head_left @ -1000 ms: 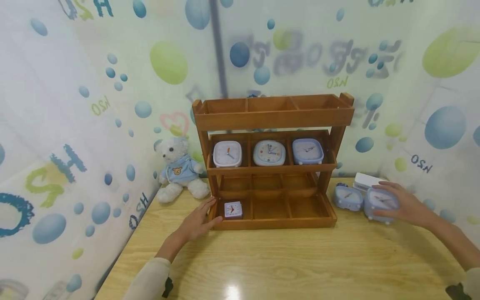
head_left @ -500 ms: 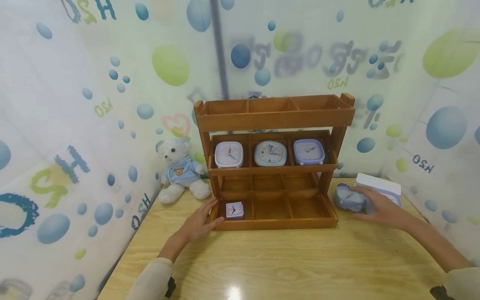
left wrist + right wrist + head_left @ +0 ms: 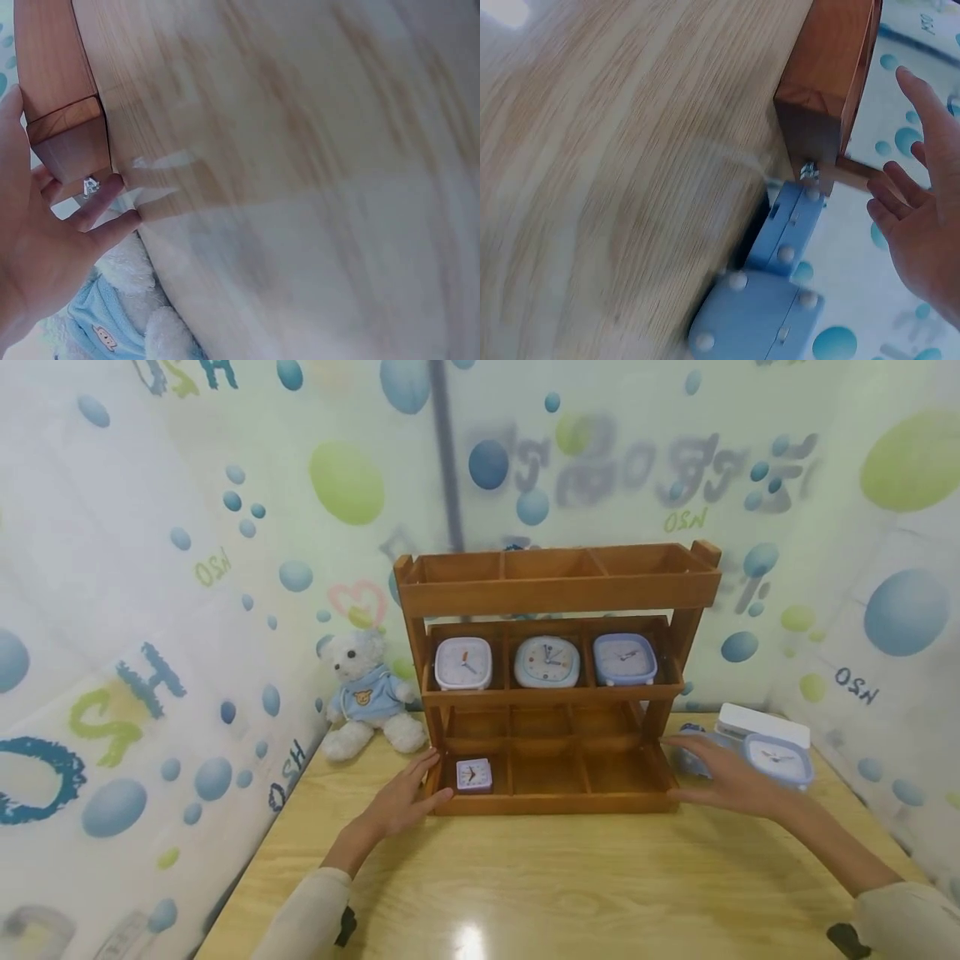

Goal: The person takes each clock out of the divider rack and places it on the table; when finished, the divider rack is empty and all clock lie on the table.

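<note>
A brown wooden three-tier shelf (image 3: 555,806) stands on the table. My left hand (image 3: 397,797) rests at its lower left corner, thumb along the front edge and fingers by the side; the left wrist view shows these fingers extended. At the lower right corner is my right hand (image 3: 731,781), its fingers loosely extended and nothing held; whether it touches the wood I cannot tell. Three alarm clocks sit in the middle tier: a white one (image 3: 463,664), a pale blue one (image 3: 547,662) and a periwinkle one (image 3: 625,660). A small lilac clock (image 3: 473,774) stands in the bottom left compartment.
Right of the shelf stand a blue alarm clock (image 3: 778,760), another one (image 3: 693,760) partly hidden by my right hand, and a white box-like item (image 3: 763,724) behind. A white teddy bear (image 3: 365,697) in a blue top sits on the left. Patterned curtains enclose the wooden table (image 3: 570,885).
My right hand has left the blue alarm clock and moved left, past the neighbouring clock, to the shelf's lower right corner. My left hand has stayed at the left corner.
</note>
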Motion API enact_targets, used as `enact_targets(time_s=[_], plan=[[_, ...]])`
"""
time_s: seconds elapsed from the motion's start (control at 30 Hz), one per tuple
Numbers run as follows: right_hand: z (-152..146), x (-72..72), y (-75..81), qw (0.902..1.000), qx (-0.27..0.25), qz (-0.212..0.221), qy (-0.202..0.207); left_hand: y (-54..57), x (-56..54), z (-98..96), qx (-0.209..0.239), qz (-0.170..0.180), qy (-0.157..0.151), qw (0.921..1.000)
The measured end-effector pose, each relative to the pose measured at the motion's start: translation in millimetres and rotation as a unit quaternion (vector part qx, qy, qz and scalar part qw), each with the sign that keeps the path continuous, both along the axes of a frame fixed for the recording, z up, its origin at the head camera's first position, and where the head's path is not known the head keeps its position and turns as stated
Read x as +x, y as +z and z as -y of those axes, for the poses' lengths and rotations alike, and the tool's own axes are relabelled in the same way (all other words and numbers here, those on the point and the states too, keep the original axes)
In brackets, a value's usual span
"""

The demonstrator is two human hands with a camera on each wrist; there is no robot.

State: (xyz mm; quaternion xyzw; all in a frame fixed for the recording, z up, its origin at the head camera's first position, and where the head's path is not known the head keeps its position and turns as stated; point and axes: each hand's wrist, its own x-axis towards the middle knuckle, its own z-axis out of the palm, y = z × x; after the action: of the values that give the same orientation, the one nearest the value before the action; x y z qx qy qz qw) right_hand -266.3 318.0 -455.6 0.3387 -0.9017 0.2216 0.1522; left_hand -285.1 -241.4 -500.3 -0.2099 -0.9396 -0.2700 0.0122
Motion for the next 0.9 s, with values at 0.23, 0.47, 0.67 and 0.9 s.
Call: enact_targets(time_s=[0.23,0.47,0.67,0.9], plan=[[33.1,-7.6,7.6,0.9987,-0.004,0.048,0.017,0.0,-2.0,-4.6,-0.007,0.009,-0.001,0.9999],[69.4,-24.1,13.9,0.9938,-0.005,0.110,0.015,-0.1,0.1,-6.1,-0.001,0.007,-0.003,1.0000],[103.9,-35.8,19.9,0.9922,-0.012,0.118,0.037,2.0,-1.6,-4.6,0.001,0.001,-0.002,1.0000],[144.1,-46.2,17.9,0.9880,-0.022,0.142,0.057,0.9,-5.5,-0.6,-0.009,0.009,0.004,0.9999]])
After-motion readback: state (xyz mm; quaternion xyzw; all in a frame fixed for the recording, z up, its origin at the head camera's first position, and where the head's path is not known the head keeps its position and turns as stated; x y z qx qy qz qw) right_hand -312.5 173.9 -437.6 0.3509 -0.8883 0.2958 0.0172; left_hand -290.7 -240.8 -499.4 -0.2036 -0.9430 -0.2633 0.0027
